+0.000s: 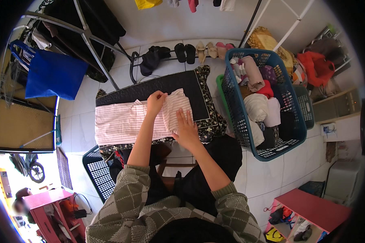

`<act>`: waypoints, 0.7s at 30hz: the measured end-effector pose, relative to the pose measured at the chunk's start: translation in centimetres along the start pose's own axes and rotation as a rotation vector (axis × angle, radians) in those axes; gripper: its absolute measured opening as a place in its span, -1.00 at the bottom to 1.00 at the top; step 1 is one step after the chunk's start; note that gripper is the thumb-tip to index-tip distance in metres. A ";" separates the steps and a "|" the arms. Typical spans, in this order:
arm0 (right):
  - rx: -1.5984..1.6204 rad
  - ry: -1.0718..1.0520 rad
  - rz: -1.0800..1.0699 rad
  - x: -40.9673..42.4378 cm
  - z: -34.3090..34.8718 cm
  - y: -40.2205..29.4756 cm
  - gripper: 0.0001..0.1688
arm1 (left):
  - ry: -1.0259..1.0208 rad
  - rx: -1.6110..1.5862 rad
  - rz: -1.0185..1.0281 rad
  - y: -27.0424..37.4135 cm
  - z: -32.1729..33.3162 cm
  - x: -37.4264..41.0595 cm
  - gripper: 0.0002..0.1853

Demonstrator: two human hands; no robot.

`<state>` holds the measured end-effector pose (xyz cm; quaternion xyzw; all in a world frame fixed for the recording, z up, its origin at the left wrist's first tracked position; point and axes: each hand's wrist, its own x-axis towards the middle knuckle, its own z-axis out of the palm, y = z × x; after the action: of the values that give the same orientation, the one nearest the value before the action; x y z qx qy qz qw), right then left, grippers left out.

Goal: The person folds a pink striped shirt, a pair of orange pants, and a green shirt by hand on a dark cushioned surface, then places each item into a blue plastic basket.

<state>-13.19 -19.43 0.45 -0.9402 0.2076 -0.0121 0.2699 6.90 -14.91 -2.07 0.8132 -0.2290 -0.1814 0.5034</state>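
A pink-and-white striped garment (118, 121) lies lengthwise over a small table with a black cloth cover (182, 79) that has a floral border. Its right end is folded over on itself. My left hand (156, 102) pinches the fabric at the upper left edge of that folded part, fingertips together. Flat on the folded part, near its lower right side, rests my right hand (187, 129), fingers spread and nothing gripped.
A blue plastic basket (261, 156) with several rolled clothes stands right of the table. Another basket (100, 173) is at lower left. Shoes (190, 54) line a rack behind. A metal drying rack (88, 36) and blue bag (53, 73) are upper left; pink cabinets (313, 209) lower right and lower left.
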 end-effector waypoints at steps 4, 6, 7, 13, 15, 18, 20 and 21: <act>0.006 -0.022 -0.002 0.3 -0.2 0.3 0.16 | 0.356 0.211 0.242 -0.6 0.5 -1.3 -0.73; 0.094 -0.047 0.039 0.5 -1.1 0.3 0.17 | 0.280 0.058 -0.006 -0.1 0.7 -2.7 -0.65; 0.193 -0.028 0.051 0.6 -1.6 0.2 0.17 | 0.225 -0.029 -0.199 0.2 0.8 -3.5 -0.59; 0.062 -0.196 -0.013 -0.1 -2.7 0.1 0.17 | 0.135 0.098 -0.122 2.1 2.1 -4.8 -0.55; -0.003 -0.154 -0.005 -0.3 -1.7 -0.2 0.04 | 0.139 0.081 -0.067 1.7 2.0 -4.0 -0.61; -0.133 -0.149 -0.061 -0.5 -0.5 0.0 -0.13 | 0.357 -0.110 0.025 0.4 1.2 -3.2 -0.67; -0.206 -0.181 -0.069 -0.8 -0.1 0.2 -0.20 | 0.398 -0.053 -0.015 -0.3 0.3 -3.2 -0.70; -0.109 -0.147 -0.105 -0.8 -0.1 0.4 -0.22 | 0.402 -0.012 -0.122 -0.5 0.1 -3.3 -0.71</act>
<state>-14.14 -19.48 0.40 -0.9614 0.1379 0.0538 0.2318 4.27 -12.95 -2.33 0.8424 -0.0732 -0.0469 0.5318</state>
